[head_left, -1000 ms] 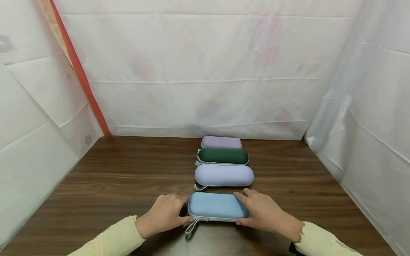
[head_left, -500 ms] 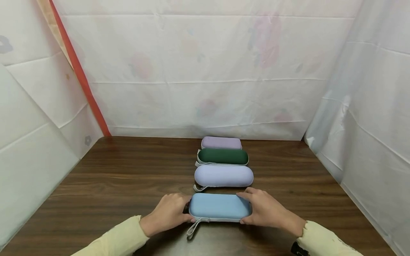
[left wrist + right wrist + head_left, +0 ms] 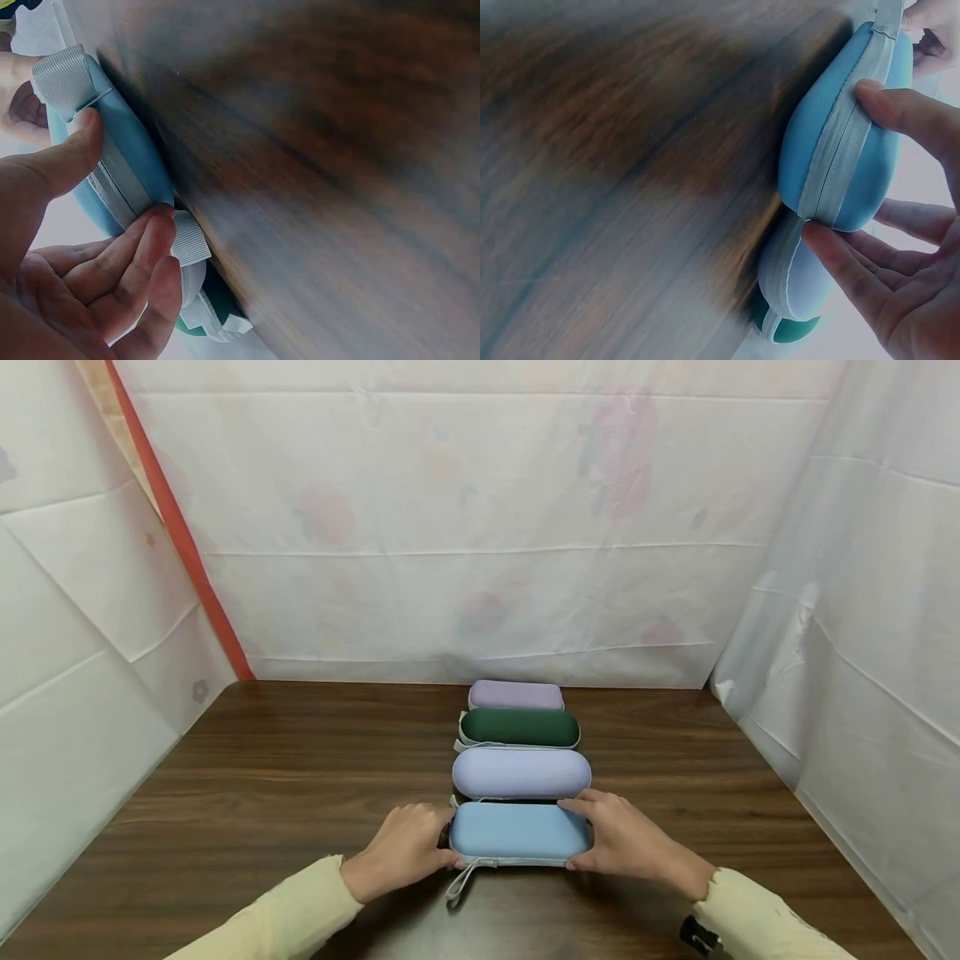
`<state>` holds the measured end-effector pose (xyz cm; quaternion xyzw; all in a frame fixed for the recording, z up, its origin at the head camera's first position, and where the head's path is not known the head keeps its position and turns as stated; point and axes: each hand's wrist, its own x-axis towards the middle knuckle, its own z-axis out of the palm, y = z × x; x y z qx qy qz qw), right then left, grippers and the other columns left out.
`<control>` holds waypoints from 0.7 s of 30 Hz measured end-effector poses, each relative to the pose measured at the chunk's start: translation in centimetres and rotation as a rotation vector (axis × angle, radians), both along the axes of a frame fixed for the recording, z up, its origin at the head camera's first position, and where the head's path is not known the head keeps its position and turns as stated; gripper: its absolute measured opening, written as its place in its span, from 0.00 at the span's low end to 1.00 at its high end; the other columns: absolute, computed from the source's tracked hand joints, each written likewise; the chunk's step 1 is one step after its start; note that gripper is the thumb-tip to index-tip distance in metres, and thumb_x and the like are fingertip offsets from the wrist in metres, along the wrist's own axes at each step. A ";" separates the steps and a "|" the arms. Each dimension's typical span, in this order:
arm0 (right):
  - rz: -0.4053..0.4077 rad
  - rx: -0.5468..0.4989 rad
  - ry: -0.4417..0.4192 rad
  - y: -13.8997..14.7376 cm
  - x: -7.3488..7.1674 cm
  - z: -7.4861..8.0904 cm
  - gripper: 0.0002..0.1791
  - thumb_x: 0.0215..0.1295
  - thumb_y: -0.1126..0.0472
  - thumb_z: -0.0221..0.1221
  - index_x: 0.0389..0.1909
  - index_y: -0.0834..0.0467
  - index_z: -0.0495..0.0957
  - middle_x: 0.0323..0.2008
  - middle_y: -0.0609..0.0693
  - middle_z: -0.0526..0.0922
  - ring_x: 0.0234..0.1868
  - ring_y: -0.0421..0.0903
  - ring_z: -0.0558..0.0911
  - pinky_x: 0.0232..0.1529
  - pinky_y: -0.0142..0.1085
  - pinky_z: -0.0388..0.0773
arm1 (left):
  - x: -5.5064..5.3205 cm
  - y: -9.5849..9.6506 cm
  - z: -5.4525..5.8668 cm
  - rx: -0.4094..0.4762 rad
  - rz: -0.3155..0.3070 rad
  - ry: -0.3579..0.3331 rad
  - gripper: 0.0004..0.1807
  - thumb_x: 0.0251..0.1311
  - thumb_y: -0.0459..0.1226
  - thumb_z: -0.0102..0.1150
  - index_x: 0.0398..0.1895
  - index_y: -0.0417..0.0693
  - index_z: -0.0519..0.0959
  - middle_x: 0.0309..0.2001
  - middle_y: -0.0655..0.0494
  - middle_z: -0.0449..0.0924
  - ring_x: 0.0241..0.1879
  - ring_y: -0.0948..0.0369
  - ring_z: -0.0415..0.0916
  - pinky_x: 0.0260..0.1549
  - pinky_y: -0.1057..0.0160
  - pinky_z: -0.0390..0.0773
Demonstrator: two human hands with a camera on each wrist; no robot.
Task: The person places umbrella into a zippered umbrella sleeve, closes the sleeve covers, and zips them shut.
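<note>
A light blue zippered glasses case (image 3: 520, 833) lies lengthwise across the near part of the table, its grey loop strap (image 3: 463, 883) hanging at the left front. My left hand (image 3: 405, 850) grips its left end, the thumb on the zipper side in the left wrist view. The opposite end is between the thumb and fingers of my right hand (image 3: 628, 842). Just behind it is a lavender case (image 3: 522, 773), its front edge partly covered by the blue one. Further back come a dark green case (image 3: 520, 727) and a mauve case (image 3: 516, 694), forming one column.
The brown wooden table (image 3: 300, 752) extends to both sides of the column. White patterned sheeting (image 3: 465, 527) rises at the back edge and along both sides. A red strip (image 3: 176, 522) runs down the back left corner.
Both hands have shifted the light blue case slightly right and then away from me, narrowing the gap to the lavender case. The other cases keep their places.
</note>
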<state>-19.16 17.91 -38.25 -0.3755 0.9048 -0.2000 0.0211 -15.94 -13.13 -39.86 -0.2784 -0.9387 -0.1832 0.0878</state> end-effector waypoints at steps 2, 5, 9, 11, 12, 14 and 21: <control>-0.002 0.000 0.005 0.0 -0.1 -0.1 0.37 0.43 0.52 0.75 0.53 0.67 0.77 0.49 0.57 0.78 0.46 0.47 0.79 0.41 0.40 0.78 | 0.0 0.0 0.0 0.001 0.007 -0.009 0.21 0.37 0.48 0.76 0.21 0.52 0.72 0.17 0.66 0.67 0.17 0.68 0.64 0.13 0.64 0.63; 0.004 0.002 0.022 0.0 -0.2 -0.1 0.37 0.44 0.52 0.75 0.54 0.67 0.77 0.49 0.58 0.78 0.47 0.49 0.79 0.43 0.42 0.78 | 0.0 0.0 0.0 0.003 0.017 -0.017 0.20 0.38 0.48 0.76 0.22 0.51 0.72 0.16 0.66 0.67 0.17 0.67 0.64 0.13 0.64 0.63; 0.007 0.009 0.035 0.1 -0.4 -0.1 0.37 0.45 0.54 0.75 0.55 0.68 0.75 0.52 0.61 0.77 0.50 0.52 0.78 0.45 0.46 0.76 | -0.1 0.2 0.0 0.000 0.026 -0.012 0.19 0.40 0.47 0.76 0.25 0.51 0.74 0.19 0.63 0.72 0.19 0.65 0.69 0.14 0.63 0.65; -0.005 0.014 0.028 0.2 -0.3 0.0 0.38 0.45 0.54 0.75 0.56 0.68 0.75 0.53 0.61 0.76 0.51 0.53 0.78 0.46 0.46 0.76 | -0.2 0.3 0.0 -0.003 0.028 -0.015 0.19 0.40 0.48 0.76 0.26 0.51 0.74 0.20 0.62 0.74 0.20 0.64 0.71 0.15 0.63 0.65; -0.013 0.016 0.023 0.2 -0.3 0.1 0.38 0.45 0.54 0.74 0.56 0.67 0.74 0.53 0.61 0.76 0.51 0.53 0.77 0.47 0.47 0.76 | -0.3 0.4 0.0 -0.004 0.028 -0.023 0.19 0.41 0.48 0.75 0.26 0.51 0.74 0.20 0.62 0.74 0.20 0.64 0.71 0.14 0.62 0.65; -0.027 0.018 0.016 0.3 -0.3 0.2 0.38 0.45 0.55 0.75 0.57 0.67 0.74 0.54 0.61 0.75 0.51 0.53 0.77 0.47 0.47 0.75 | -0.5 0.4 0.1 -0.010 0.027 -0.036 0.19 0.42 0.48 0.75 0.27 0.52 0.74 0.21 0.62 0.74 0.21 0.64 0.71 0.15 0.62 0.66; -0.014 0.038 -0.004 1.0 -0.4 0.5 0.39 0.48 0.53 0.73 0.59 0.65 0.73 0.56 0.61 0.75 0.55 0.55 0.76 0.51 0.49 0.73 | -0.8 -0.6 0.9 -0.035 -0.006 -0.080 0.26 0.48 0.47 0.72 0.47 0.41 0.79 0.40 0.52 0.81 0.39 0.57 0.79 0.29 0.55 0.78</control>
